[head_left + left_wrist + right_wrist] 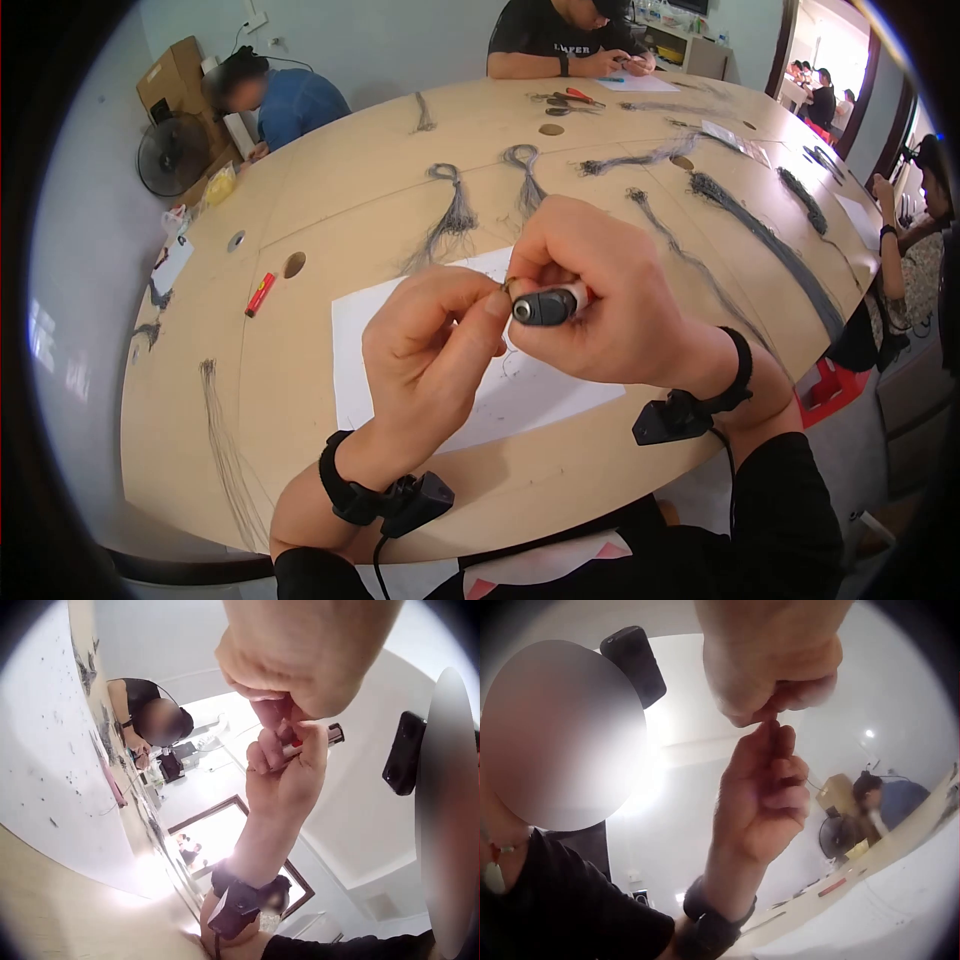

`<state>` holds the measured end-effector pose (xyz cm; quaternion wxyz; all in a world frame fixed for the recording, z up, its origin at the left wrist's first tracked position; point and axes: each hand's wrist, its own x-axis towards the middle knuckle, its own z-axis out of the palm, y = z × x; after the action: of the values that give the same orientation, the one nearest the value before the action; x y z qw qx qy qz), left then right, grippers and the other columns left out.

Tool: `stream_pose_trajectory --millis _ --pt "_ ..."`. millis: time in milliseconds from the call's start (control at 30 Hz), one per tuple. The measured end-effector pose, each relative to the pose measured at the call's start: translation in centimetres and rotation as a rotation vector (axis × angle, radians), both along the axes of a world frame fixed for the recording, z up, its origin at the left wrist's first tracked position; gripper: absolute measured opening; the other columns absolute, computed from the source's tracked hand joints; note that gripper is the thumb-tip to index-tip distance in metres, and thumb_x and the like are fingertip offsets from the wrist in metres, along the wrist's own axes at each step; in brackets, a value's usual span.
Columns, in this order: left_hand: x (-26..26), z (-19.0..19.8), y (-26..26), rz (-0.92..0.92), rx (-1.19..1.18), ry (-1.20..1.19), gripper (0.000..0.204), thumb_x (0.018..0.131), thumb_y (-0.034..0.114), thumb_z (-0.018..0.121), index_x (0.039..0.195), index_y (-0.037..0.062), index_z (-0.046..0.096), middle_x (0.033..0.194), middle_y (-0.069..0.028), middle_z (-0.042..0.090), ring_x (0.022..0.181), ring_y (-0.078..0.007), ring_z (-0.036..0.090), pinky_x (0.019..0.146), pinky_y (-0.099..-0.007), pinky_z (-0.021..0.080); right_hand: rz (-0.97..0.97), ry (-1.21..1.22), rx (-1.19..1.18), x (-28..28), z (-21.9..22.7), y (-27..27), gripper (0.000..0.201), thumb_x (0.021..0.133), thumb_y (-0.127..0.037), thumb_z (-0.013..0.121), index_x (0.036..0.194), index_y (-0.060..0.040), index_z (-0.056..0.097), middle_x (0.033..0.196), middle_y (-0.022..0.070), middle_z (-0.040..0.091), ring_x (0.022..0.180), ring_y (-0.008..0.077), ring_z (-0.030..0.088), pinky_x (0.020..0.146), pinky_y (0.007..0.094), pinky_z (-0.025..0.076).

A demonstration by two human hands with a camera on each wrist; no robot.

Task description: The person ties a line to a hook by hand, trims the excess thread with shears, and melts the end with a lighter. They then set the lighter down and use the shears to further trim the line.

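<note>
Over a white sheet of paper (590,395) both hands meet fingertip to fingertip, raised in front of the chest. My right hand (610,290) grips a small pen-like cylinder (543,307); its dark grey end with a round metal centre faces the head camera. In the left wrist view the cylinder (335,734) sticks out past the right hand (289,780), pale along its body and dark at the tip. Thumb and forefinger of my left hand (425,345) pinch a tiny brownish piece (508,286), mostly hidden by the fingers. I cannot tell what kind of piece it is.
Bundles of thin grey strands (455,212) lie over the table (320,350). A red stick-shaped object (261,295) rests at left. Pliers (580,97) lie at the far side. Two people sit across the table, one in blue (295,105), one in black (535,40).
</note>
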<state>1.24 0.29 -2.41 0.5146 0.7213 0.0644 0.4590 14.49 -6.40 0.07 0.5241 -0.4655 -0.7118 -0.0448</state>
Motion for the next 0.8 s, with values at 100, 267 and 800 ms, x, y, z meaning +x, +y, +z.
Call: stream_pose_trajectory --millis 100,267,800 --pt "-0.1 0.1 -0.2 -0.008 -0.127 -0.014 0.005 0.076 0.001 0.050 0.078 -0.0033 0.053 0.074 -0.0069 0.051 0.055 -0.0097 0.050 0.047 -0.0186 0.041 0.040 0.125 -0.087 -0.1 -0.3 0.0 0.008 0.061 0.001 0.051 0.066 -0.0030 0.047 0.060 0.0002 0.044 0.050 0.0056 0.038 0.044 0.0194 0.031" --pt "-0.1 0.1 -0.4 -0.087 -0.347 0.008 0.009 0.078 0.005 0.048 0.082 -0.0034 0.052 0.077 -0.0078 0.053 0.055 -0.0100 0.051 0.047 -0.0190 0.041 0.232 0.408 -0.202 0.1 -0.9 0.5 0.007 0.064 0.001 0.048 0.070 -0.0020 0.047 0.060 -0.0017 0.044 0.050 0.0030 0.037 0.045 0.0180 0.030" --pt "0.0 0.3 -0.4 -0.034 -0.419 0.028 0.011 0.078 0.009 0.050 0.083 0.0002 0.053 0.072 -0.0054 0.056 0.050 -0.0074 0.049 0.040 -0.0156 0.032 -0.001 0.030 -0.138 1.3 0.2 0.6 0.008 0.059 -0.001 0.050 0.066 -0.0017 0.046 0.058 0.0041 0.041 0.050 0.0104 0.037 0.044 0.0218 0.029"
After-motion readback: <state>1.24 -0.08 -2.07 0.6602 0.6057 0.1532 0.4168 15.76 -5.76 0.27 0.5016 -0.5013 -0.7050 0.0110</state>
